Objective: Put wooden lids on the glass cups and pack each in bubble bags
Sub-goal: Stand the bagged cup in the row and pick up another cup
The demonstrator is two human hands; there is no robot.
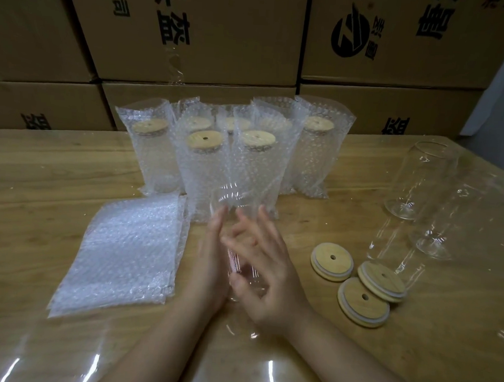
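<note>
While the glass cup (pixel 236 263) sat tilted just right of the flat bubble bags (pixel 119 251), left hand (pixel 209 264) pressed it with straight fingers (pixel 217 222), right hand (pixel 269 276) curled round it, wooden lids (pixel 363 302) farther right.

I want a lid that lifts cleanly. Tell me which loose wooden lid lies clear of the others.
The leftmost lid: it lies flat alone, while the rightmost lid leans on the nearest lid.

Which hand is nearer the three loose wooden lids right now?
Right. The right hand, curled round the glass cup, sits just left of the lids; the left hand lies flat against the cup's far side, farther from them.
</note>
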